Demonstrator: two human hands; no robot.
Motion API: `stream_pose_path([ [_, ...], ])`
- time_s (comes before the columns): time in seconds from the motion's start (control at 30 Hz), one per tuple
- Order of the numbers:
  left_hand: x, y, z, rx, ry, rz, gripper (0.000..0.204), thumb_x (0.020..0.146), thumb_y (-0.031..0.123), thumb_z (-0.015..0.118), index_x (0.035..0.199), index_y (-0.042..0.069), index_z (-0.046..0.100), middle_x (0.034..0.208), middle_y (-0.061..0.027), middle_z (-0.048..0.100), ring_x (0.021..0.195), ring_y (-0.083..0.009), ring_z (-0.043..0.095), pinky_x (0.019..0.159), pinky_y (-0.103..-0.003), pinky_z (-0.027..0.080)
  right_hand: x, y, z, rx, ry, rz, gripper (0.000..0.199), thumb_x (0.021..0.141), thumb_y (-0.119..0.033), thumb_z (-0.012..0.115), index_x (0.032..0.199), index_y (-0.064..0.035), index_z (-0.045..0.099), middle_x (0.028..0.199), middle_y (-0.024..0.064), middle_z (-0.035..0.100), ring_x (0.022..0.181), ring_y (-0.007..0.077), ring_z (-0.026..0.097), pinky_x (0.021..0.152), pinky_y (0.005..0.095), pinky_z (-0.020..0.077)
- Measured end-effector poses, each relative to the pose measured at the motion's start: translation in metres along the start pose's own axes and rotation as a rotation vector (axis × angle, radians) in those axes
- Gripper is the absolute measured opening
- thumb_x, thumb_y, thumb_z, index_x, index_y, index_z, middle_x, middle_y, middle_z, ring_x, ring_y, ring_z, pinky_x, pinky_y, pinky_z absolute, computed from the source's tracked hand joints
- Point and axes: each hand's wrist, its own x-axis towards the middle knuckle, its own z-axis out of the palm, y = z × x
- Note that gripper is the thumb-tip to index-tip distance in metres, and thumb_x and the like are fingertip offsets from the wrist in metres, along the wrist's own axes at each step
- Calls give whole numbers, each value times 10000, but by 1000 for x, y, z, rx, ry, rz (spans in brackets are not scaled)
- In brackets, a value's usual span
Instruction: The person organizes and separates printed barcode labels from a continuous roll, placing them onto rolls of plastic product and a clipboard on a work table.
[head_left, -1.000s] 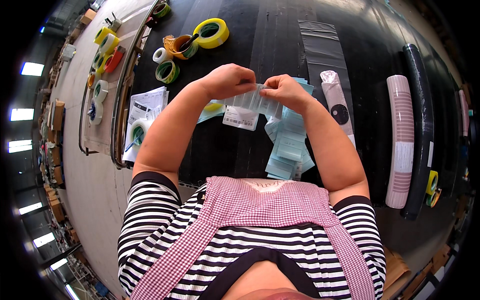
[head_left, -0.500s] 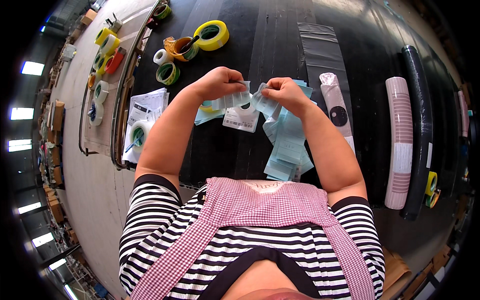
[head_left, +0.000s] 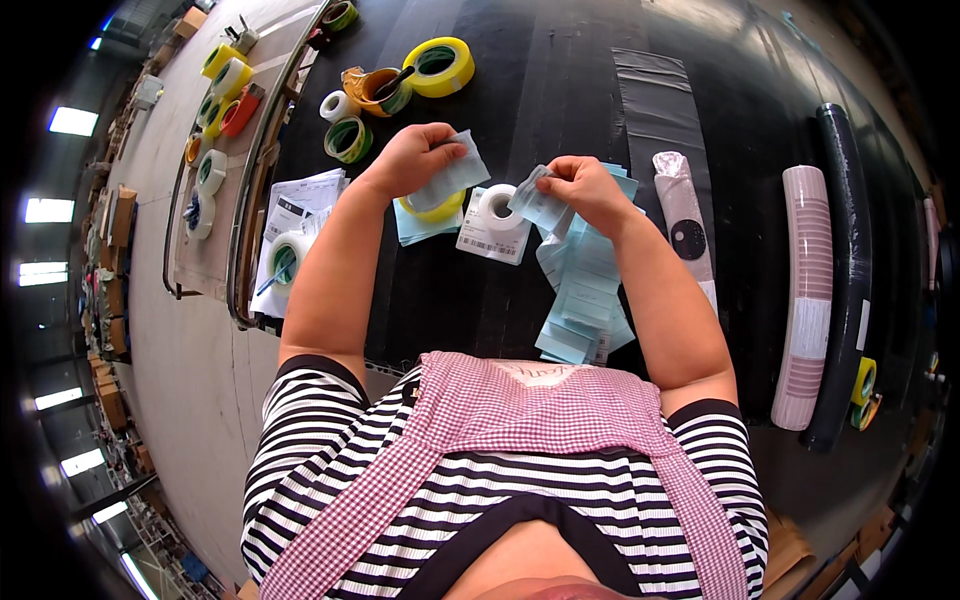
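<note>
My left hand [head_left: 412,160] pinches a pale blue paper slip [head_left: 451,174] above a yellow tape roll [head_left: 440,210] that rests on more blue slips. To its right, my right hand [head_left: 584,188] pinches another light blue slip [head_left: 537,205], its edge curling. The two slips are apart. Between the hands, a small white roll [head_left: 498,203] sits on a stack of white barcode labels [head_left: 492,242]. Under my right forearm spreads a loose pile of pale blue slips [head_left: 582,290], partly overlapping each other.
On the black table, several tape rolls [head_left: 441,68] stand at the far left. White papers [head_left: 293,205] carry a clear tape roll [head_left: 287,262] at the left edge. A pink-wrapped roll [head_left: 678,205] and long pink [head_left: 806,300] and black rolls [head_left: 846,280] lie on the right.
My hands have moved apart; the left slip has swung up and left, away from the right one. The whole view has shifted slightly.
</note>
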Motion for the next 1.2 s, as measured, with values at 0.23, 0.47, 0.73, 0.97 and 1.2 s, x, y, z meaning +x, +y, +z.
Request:
stream_pose_path([
  [0.23, -14, -20, -10, -527, 242, -57, 209, 932, 93, 618, 1125, 24, 656, 997, -27, 680, 894, -107, 623, 828, -276, 506, -3, -10, 4, -112, -111, -52, 146, 853, 18, 648, 995, -4, 667, 905, 6, 666, 849, 82, 604, 810, 253, 488],
  [0.47, -51, -38, 14, -825, 415, -2, 273, 890, 2, 665, 1158, 0, 612, 1055, -75, 695, 942, -158, 665, 843, -308, 546, -5, -10, -2, -122, -65, -83, 288, 837, -24, 642, 1124, 3, 644, 1011, 71, 685, 929, 134, 629, 862, 283, 500],
  [0.73, -110, -53, 109, -788, 426, -65, 308, 888, -26, 645, 1190, -8, 583, 1071, -91, 690, 965, -146, 666, 882, -282, 527, -8, -25, 18, -581, 454, -505, 360, 840, -126, 690, 1184, -26, 647, 1139, 146, 681, 998, 296, 666, 916, 372, 512],
  [0.97, -72, -57, 79, -694, 401, 72, 224, 893, -3, 648, 1112, 1, 603, 987, -55, 686, 875, -107, 641, 806, -256, 514, 71, -61, 53, -724, 185, -346, 265, 862, -147, 660, 1107, -55, 700, 1096, 117, 708, 1019, 289, 675, 906, 378, 523],
  [1.2, -117, -74, 129, -772, 342, -66, 241, 882, -33, 611, 1120, 3, 606, 1014, -57, 695, 952, -122, 651, 880, -274, 510, 211, -49, 65, -1315, 200, -461, 510, 955, -84, 457, 1459, -161, 466, 1526, 49, 441, 1441, 255, 351, 1180, 379, 299],
])
